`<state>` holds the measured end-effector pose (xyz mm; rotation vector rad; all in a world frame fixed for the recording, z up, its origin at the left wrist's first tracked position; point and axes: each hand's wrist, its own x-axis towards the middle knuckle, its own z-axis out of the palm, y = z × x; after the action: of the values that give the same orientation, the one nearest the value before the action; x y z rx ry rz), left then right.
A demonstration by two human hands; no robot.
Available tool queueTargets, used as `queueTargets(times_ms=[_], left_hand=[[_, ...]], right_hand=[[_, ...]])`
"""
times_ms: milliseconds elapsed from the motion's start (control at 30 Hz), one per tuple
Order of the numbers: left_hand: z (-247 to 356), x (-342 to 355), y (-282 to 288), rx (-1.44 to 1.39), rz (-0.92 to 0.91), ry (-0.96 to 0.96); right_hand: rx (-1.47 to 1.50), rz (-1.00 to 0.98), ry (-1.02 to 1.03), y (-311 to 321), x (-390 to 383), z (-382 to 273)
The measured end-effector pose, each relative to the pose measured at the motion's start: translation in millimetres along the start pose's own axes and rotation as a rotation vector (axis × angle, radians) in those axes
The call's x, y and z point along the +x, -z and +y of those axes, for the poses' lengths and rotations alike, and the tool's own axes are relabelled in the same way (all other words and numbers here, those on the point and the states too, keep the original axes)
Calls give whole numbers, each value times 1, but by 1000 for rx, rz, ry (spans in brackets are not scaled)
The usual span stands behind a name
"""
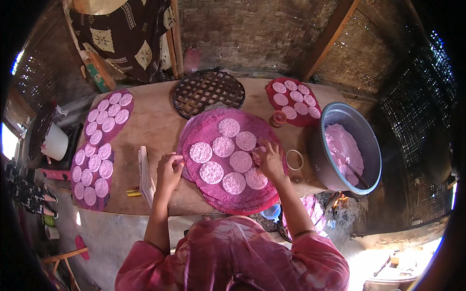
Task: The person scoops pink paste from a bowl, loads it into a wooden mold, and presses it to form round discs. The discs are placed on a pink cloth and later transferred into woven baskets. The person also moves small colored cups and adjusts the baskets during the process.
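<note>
The right hand [270, 160], fingers curled narrow, is pressing a pink disc [258, 153] at the right edge of the round mat [194, 131], while the left hand [169, 169], loosely curled and empty, is resting at the mat's left rim.

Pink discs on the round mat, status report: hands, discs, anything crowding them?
Left hand at round mat edge. Right hand pressing a pink disc. White ring beside it.

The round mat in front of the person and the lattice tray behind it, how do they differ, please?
The round mat is magenta and solid; the lattice tray is dark and open-woven. The mat carries pale pink discs; the tray is bare. Both hands, left and right, touch the mat, not the tray. Both are round and lie on the table.
</note>
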<state>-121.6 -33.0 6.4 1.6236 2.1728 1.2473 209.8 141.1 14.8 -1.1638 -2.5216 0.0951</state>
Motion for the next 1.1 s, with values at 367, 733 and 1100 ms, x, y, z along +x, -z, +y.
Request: queueTargets(times_ms=[367,733,1100], left_hand=[[8,-7,-12,34,-28,179],[-13,-10,-42,136,47,287],[-3,8,-50,-123,90,398]], right_hand=[[485,252,-264,13,-4,43],[413,202,-545,0,-30,88],[309,306,-482,-10,-23,94]])
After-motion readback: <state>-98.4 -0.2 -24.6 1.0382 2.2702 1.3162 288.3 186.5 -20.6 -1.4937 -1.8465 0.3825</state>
